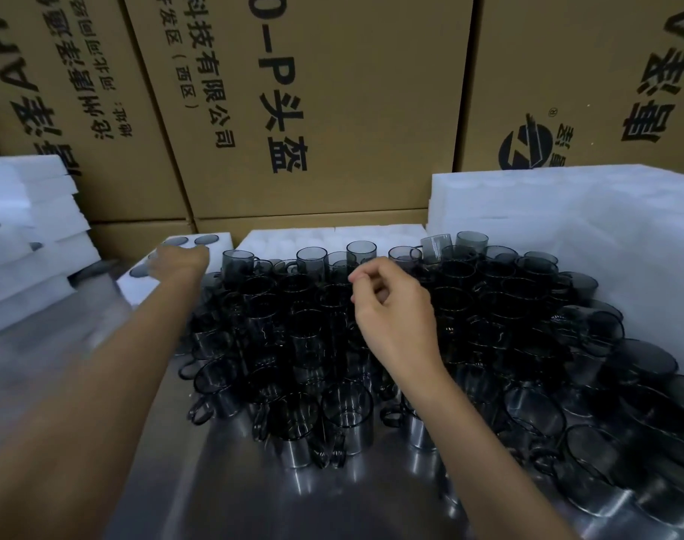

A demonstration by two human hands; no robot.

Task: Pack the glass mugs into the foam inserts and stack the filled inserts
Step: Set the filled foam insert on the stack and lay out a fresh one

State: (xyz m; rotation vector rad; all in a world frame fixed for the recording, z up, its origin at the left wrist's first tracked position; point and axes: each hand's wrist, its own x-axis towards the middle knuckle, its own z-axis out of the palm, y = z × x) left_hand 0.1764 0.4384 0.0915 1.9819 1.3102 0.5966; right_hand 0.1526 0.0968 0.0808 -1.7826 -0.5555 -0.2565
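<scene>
Landmark for all entries: the crowd of glass mugs point(391, 344).

1. Metal table point(254, 500). Nearest item; a bare reflective stretch lies on the near side of the mugs and carries them. Likely used as the staging surface because it is flat and within reach of both arms.

2. Glass mugs. Dark smoked glass with handles, mostly upright, packed touching one another at centre and right of the table. Judged to be the unpacked stock, massed so that either hand can draw from it. Two at the far right edge of the crowd sit higher, one tilted.

3. Right hand point(391, 305). Hovers over the middle of the mugs, toward their far side. Fingers loosely curled, thumb meeting the fingertips; nothing visibly held. Judged poised to pick the next mug.

4. Left hand point(180, 259). Beyond the mugs' far left corner, blurred, lying on the open foam insert point(169, 267). Whether its fingers are spread or closed on anything cannot be told. Probably seating a mug or steadying the insert.

5. Open foam insert. White, just left of the mugs' far edge; dark round mug mouths show in several pockets, so it is partly filled.

6. Foam insert stack, left point(32, 243). Well left of the mugs; dark patches at the edges suggest filled layers.

7. Foam block, right point(566, 212). White, against the mugs' far right side; probably empty stock.

8. Cardboard cartons point(332, 111). Behind everything, printed, forming the back wall.
</scene>
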